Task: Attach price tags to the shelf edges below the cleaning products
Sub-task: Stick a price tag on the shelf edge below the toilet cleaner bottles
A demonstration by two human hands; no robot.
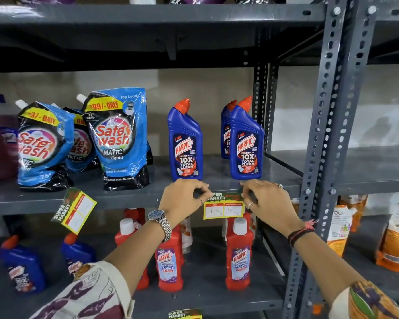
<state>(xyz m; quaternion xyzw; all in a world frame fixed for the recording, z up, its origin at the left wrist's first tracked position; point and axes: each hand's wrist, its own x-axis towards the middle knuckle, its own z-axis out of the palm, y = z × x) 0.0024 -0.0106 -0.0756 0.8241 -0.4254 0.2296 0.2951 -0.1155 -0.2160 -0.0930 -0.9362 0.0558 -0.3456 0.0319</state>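
A yellow and red price tag (224,209) with a green "Super Market" top lies against the grey shelf edge (129,200), below the blue Harpic bottles (186,143). My left hand (182,200) pinches its top left corner. My right hand (266,200) presses its top right corner. Handwritten prices show on the tag. A second tag (75,210) hangs tilted on the same shelf edge, under the Safe Wash pouches (120,139).
Red Harpic bathroom cleaner bottles (238,259) and blue bottles (23,268) stand on the lower shelf. A perforated grey upright (318,157) rises right of my hands. Orange packs (394,240) fill the neighbouring rack. Another tag (184,314) shows at the bottom edge.
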